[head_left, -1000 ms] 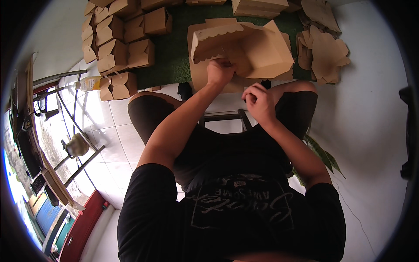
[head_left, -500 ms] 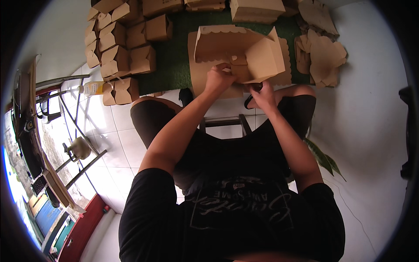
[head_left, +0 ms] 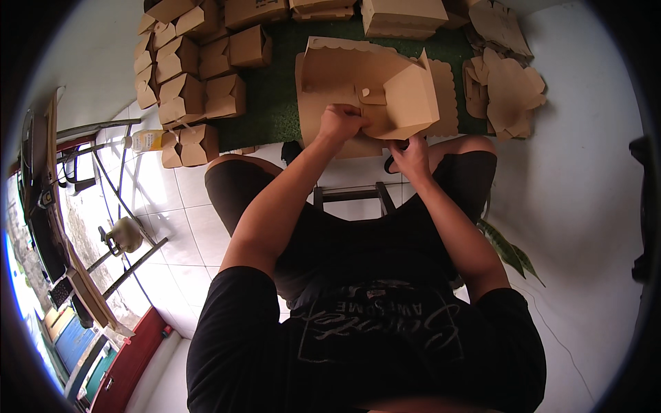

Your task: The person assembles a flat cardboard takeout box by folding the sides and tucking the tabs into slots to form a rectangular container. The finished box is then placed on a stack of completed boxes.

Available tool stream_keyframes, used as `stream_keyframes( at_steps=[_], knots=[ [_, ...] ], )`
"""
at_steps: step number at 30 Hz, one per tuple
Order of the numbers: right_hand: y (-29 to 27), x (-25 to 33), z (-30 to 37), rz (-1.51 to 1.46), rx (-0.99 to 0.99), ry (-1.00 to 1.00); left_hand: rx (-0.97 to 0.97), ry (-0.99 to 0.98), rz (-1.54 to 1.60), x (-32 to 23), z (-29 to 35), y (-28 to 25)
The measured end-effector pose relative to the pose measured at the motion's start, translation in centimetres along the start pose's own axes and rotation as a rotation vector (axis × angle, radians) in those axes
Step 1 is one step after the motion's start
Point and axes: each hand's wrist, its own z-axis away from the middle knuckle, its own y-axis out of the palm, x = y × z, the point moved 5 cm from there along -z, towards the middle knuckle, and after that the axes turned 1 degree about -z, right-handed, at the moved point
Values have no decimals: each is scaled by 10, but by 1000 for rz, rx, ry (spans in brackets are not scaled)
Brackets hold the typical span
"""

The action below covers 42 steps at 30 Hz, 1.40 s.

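A partly folded brown cardboard box (head_left: pixel 413 98) is tilted in front of me, its inside facing up and a wavy-edged panel standing at its far side. My left hand (head_left: pixel 341 124) pinches the box's near left flap, fingers closed. Around the near right edge, my right hand (head_left: pixel 413 157) is closed, with its fingertips partly hidden under the cardboard. Beneath the box lies a flat cardboard sheet (head_left: pixel 310 113) with a scalloped right edge, which overhangs the table's near edge.
Green turf (head_left: pixel 265 103) covers the table. Several folded small boxes (head_left: pixel 182 94) are stacked at the left, with larger boxes (head_left: pixel 404 17) along the back. Flat cardboard blanks (head_left: pixel 515 93) are piled at the right. A bottle (head_left: pixel 146 140) of yellow liquid is beside the left stack.
The box has shifted slightly left in both hands' hold. My left hand has moved a little left along with it, and the inner flap is less covered by its fingers.
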Motion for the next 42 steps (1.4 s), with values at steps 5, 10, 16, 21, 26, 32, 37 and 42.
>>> stream_keyframes(
  at_steps=[5,10,16,21,26,32,37,42],
  knots=[
    [-1,6,0,36,0,7,-10,5,0,-2,1,0],
    [-5,15,-3,50,-78,-13,-7,49,-162,-4,1,-3],
    [-1,19,-5,2,-30,41,-44,87,-194,-20,7,-14],
    [0,16,-5,-47,-17,54,-82,170,-294,-24,10,-16],
    [5,12,-4,37,-2,95,-85,270,-313,-23,6,-15],
    [5,7,-3,-55,26,147,-28,254,-348,-22,3,-7],
    [11,-4,-4,-13,-32,89,-167,208,-144,-22,6,1],
    [15,-15,4,154,-42,-122,-301,82,-30,-31,4,-9]
  ],
)
